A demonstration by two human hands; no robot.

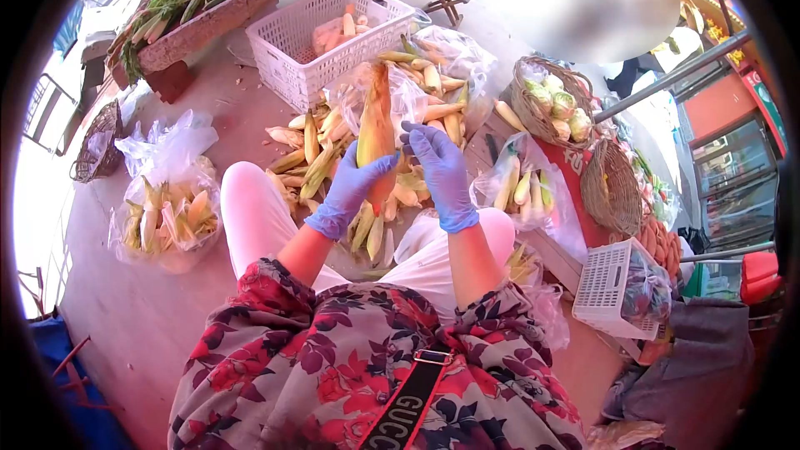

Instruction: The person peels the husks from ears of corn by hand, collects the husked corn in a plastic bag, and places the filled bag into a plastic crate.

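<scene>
My left hand (358, 187), in a blue-violet glove, is wrapped round an ear of corn (377, 117) in its yellow-green husk. The ear stands nearly upright in front of me, tip up. Just to its right is my right hand (442, 171), gloved the same way. Its fingers are slightly bent and apart, and I see nothing in them. Beneath and beyond both hands lies a heap of corn ears and loose husks (321, 158) on the ground. A clear plastic bag (367, 92) rests on the heap behind the held ear.
A white plastic crate (292, 71) with some peeled corn stands beyond the heap. To the left sits a bag of husks (171, 225). On the right are a bag of corn (533, 192), a wicker basket of vegetables (554, 100) and a smaller white crate (604, 283).
</scene>
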